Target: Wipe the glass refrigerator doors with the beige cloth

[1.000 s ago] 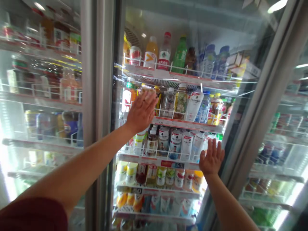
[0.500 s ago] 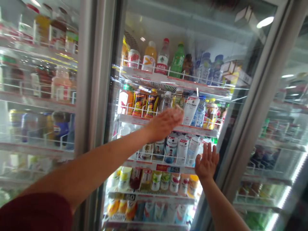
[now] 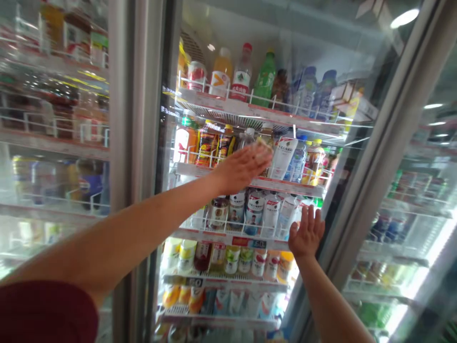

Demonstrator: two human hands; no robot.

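I face a drinks fridge with a glass door [image 3: 332, 43]. My left hand [image 3: 243, 167] lies flat against the glass at the level of the second shelf [image 3: 285, 186], fingers stretched to the right. A small pale patch [image 3: 263, 144] shows at its fingertips; I cannot tell whether it is under the fingers or behind the glass. My right hand [image 3: 306, 233] is lower and further right, palm on the glass, fingers spread upward, near the door's right frame [image 3: 389, 138]. Behind the glass a white bottle [image 3: 283, 157] stands just right of my left hand.
Several wire shelves hold rows of bottles, with an orange bottle [image 3: 221, 71] and a green bottle [image 3: 266, 78] on top. A grey post [image 3: 139, 119] separates this fridge from another glass-fronted fridge [image 3: 53, 119] on the left. More chilled shelves [image 3: 410, 224] continue on the right.
My left hand has slid to the right along the glass, from the left end of the second shelf to its middle. My right hand has stayed almost where it was.
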